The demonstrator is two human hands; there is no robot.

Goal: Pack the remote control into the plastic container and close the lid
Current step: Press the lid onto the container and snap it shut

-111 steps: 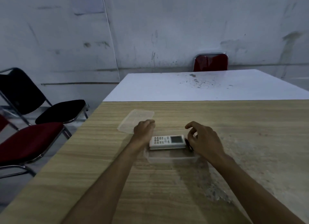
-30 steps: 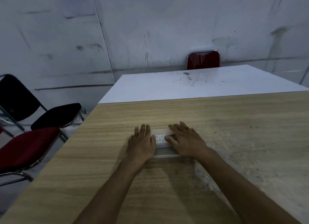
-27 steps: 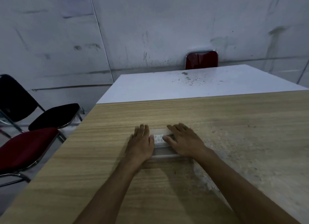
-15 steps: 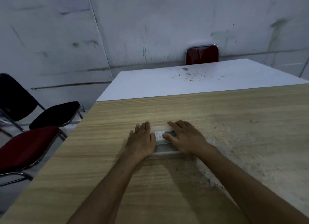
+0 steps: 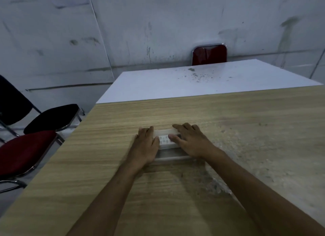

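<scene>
A clear plastic container (image 5: pixel 171 158) lies on the wooden table (image 5: pixel 175 112), with its transparent lid on top. Through the lid I see the white remote control (image 5: pixel 164 141) with its buttons. My left hand (image 5: pixel 145 147) lies flat, palm down, on the left end of the lid. My right hand (image 5: pixel 190 140) lies flat on the right end, its thumb across the remote's area. Both hands cover most of the container, so its corners are hidden.
A white table (image 5: pixel 202 79) butts against the far edge of the wooden one, with a red chair (image 5: pixel 209 54) behind it. At the left stand a black chair (image 5: pixel 51 117) and a red chair (image 5: pixel 22 151). The wooden table's left edge runs close to my left arm.
3.7 s ago the lid lay apart at the left and the remote sat uncovered in the container. Now the lid is on and both hands rest flat on it, hardly moving in the last second.
</scene>
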